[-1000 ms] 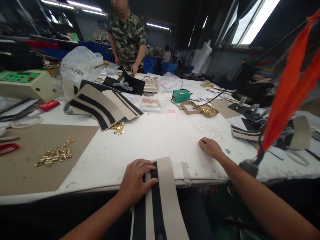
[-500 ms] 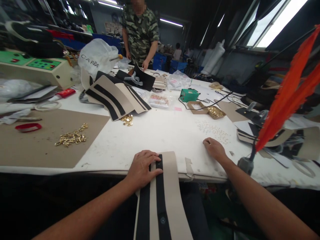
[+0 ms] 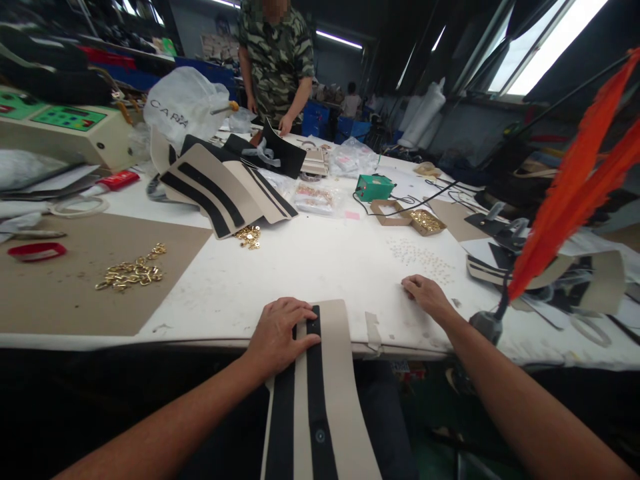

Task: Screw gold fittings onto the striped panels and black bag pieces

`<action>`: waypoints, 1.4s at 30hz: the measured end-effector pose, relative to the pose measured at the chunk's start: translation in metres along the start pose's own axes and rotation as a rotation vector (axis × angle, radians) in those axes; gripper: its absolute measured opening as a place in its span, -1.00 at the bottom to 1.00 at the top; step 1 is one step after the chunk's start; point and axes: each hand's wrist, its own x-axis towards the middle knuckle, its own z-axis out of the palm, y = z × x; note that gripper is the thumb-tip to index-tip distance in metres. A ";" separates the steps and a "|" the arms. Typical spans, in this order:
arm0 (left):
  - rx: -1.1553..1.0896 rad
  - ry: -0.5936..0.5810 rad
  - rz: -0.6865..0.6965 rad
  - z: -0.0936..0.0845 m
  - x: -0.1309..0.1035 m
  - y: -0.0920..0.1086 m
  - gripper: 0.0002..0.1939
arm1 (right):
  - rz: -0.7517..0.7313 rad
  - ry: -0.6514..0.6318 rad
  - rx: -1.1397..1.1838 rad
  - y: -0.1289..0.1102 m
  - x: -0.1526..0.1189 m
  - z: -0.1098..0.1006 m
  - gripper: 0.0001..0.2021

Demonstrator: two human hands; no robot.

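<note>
White table: open cardboard box, holding gold-coloured parts; clear packet, reddish contents. Striped panel, overhanging near edge; left hand on its upper end, fingers parted. Right hand, near scattered bits, fingers curled; whether they hold anything, cannot tell.

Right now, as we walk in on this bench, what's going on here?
A person's left hand lies spread on a long beige panel with black stripes, which sticks out past the near edge of the white tabletop. The right hand, fingers curled, is beside scattered tiny pale pieces; whether it holds one can't be told. Across the table stands a co-worker in a camouflage shirt.
</note>
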 end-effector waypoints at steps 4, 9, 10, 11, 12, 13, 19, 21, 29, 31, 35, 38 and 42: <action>-0.001 0.004 0.000 0.000 0.000 0.000 -0.64 | 0.011 -0.054 0.179 -0.011 -0.009 0.000 -0.62; -0.003 0.007 0.008 0.000 0.001 -0.001 -0.64 | -0.065 -0.251 0.442 -0.048 -0.040 0.015 -0.54; -0.003 0.007 0.007 0.000 0.001 0.000 -0.63 | -0.079 -0.294 0.485 -0.058 -0.047 0.020 -0.53; -0.003 0.007 0.005 0.000 0.000 0.000 -0.63 | -0.090 -0.335 0.520 -0.067 -0.054 0.024 -0.52; -0.003 0.007 0.001 0.000 0.000 0.001 -0.62 | -0.099 -0.375 0.547 -0.077 -0.061 0.029 -0.53; -0.004 0.007 -0.004 0.000 0.000 0.002 -0.61 | -0.104 -0.417 0.568 -0.086 -0.068 0.034 -0.54; -0.019 0.015 0.007 0.001 -0.003 0.007 -0.60 | -0.263 -0.633 0.329 -0.134 -0.102 0.066 -0.70; -0.021 0.016 0.006 0.001 -0.003 0.007 -0.59 | -0.378 -0.596 0.195 -0.143 -0.110 0.079 -0.75; -0.029 0.003 -0.001 0.001 -0.005 0.007 -0.59 | -0.471 -0.427 -0.072 -0.155 -0.121 0.103 -0.85; -0.028 0.002 -0.003 0.001 -0.005 0.006 -0.59 | -0.480 -0.429 -0.069 -0.157 -0.122 0.105 -0.85; -0.032 0.011 0.002 0.002 -0.005 0.006 -0.59 | -0.446 -0.404 -0.107 -0.163 -0.123 0.110 -0.87; -0.035 0.017 0.007 0.002 -0.006 0.006 -0.59 | -0.396 -0.386 -0.170 -0.170 -0.124 0.111 -0.88; -0.035 0.015 0.006 0.003 -0.006 0.005 -0.59 | -0.328 -0.377 -0.199 -0.178 -0.125 0.109 -0.86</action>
